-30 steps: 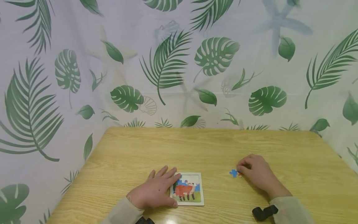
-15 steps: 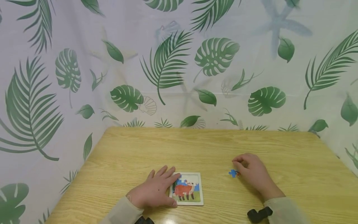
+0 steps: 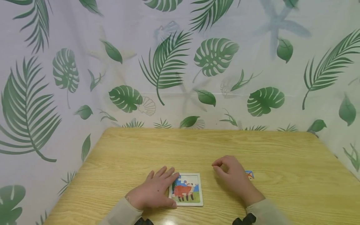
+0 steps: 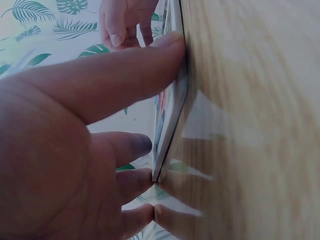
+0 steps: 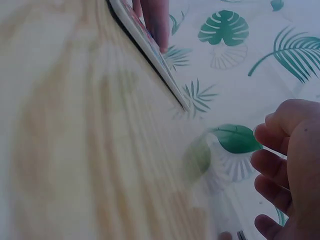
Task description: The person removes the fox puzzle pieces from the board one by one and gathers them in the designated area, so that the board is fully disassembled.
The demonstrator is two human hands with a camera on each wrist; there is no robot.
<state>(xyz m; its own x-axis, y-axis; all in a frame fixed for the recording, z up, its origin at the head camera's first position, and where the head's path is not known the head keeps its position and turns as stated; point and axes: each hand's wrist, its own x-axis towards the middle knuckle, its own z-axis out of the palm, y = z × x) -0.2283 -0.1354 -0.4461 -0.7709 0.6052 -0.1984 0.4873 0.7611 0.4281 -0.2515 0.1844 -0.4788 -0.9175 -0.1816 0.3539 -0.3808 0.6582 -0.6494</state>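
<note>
A square picture puzzle [image 3: 187,190] in a white frame lies on the table, showing a reddish animal on grass, with a pale gap near its top. My left hand [image 3: 153,190] rests spread over its left side; in the left wrist view the thumb [image 4: 125,75] touches the frame's edge. To the right of the frame my right hand [image 3: 232,176] hovers with thumb and index tips close together. Whether anything sits between those tips is hidden, and the right wrist view shows only curled fingers [image 5: 270,167]. Behind this hand lies a puzzle piece [image 3: 249,175], blue and orange, partly covered.
The wooden table [image 3: 140,150] stretches behind and to both sides of the hands. A white curtain [image 3: 174,78] printed with green leaves hangs along its back and sides. Dark wrist mounts [image 3: 244,219] sit on the sleeves.
My right hand has moved left from the loose pieces toward the framed puzzle. A blue and orange piece now shows to its right; the blue piece seen before is out of sight. The left hand stays put.
</note>
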